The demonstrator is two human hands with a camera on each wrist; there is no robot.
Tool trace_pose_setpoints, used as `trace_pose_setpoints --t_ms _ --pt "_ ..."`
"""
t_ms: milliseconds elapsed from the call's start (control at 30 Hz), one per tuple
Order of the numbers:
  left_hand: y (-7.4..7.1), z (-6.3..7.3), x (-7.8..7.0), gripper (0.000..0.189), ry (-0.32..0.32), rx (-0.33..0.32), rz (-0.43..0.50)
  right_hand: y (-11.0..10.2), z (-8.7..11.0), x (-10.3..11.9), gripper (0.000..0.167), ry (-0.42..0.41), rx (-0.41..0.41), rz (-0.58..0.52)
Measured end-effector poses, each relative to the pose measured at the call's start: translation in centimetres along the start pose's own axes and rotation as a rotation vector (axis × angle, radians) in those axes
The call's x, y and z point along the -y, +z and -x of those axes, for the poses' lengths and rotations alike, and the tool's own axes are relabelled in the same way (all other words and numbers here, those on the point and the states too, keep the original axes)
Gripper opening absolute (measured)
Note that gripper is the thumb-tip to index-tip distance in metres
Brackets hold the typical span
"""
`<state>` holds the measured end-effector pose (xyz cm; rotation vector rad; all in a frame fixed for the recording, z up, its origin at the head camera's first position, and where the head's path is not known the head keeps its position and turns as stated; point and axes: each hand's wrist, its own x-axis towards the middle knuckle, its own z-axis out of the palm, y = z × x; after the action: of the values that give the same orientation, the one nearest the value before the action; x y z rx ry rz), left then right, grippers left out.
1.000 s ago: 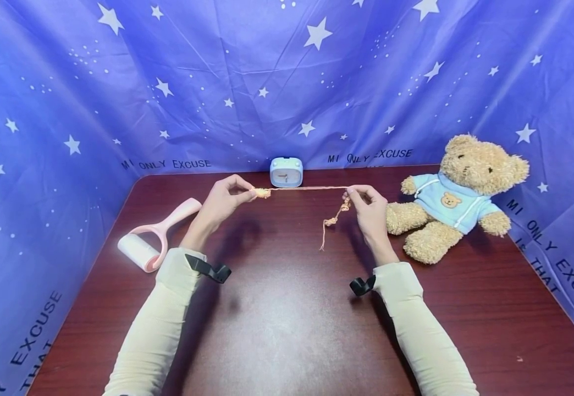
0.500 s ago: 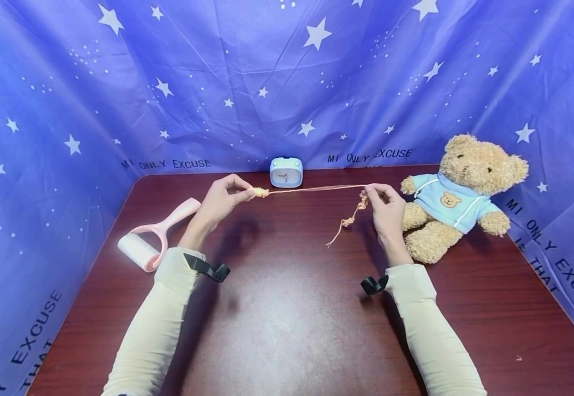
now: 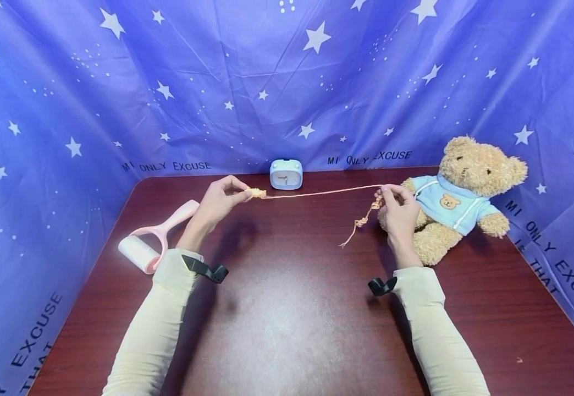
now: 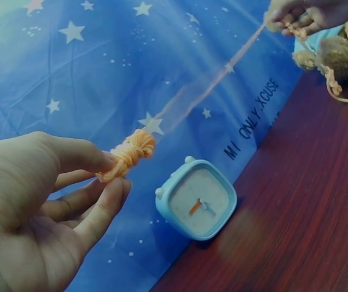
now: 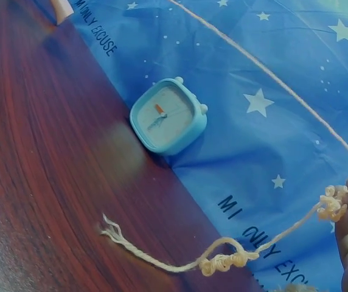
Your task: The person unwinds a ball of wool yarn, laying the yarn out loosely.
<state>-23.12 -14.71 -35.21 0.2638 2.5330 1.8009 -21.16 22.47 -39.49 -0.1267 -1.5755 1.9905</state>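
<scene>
Between thumb and fingers, my left hand pinches a small wound bundle of orange yarn. From it a strand of yarn runs nearly straight across to my right hand, raised above the table. The right thumb and fingers pinch this strand. Below them dangles a knotted tail with a frayed end, hanging toward the table. In the right wrist view only part of the right hand shows, at the right edge. Behind the right hand sits a teddy bear in a light blue hoodie, partly covered by that hand.
A light blue alarm clock stands at the back edge of the dark red wooden table, behind the strand. A pink-handled lint roller lies to the left, near the left forearm. A blue starry curtain encloses the table.
My right hand has moved rightward, in front of the bear, drawing the strand longer, and the knotted tail has travelled along with it. The left hand has shifted only slightly left.
</scene>
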Motion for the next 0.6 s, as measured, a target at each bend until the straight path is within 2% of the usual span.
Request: trace_pose_setpoints --t_ms 67,367,600 --pt "-0.1 0.0 0.0 0.023 0.002 -0.001 0.000 -0.2 -0.2 0.1 0.007 -0.021 -0.027 0.010" --pt "-0.2 0.1 0.1 0.023 -0.001 -0.002 0.006 -1.1 -0.8 0.5 0.003 -0.042 -0.094 -0.072" --pt "-0.4 0.1 0.2 0.025 -0.007 -0.007 -0.005 -1.7 -1.0 0.7 0.004 -0.032 -0.142 -0.100"
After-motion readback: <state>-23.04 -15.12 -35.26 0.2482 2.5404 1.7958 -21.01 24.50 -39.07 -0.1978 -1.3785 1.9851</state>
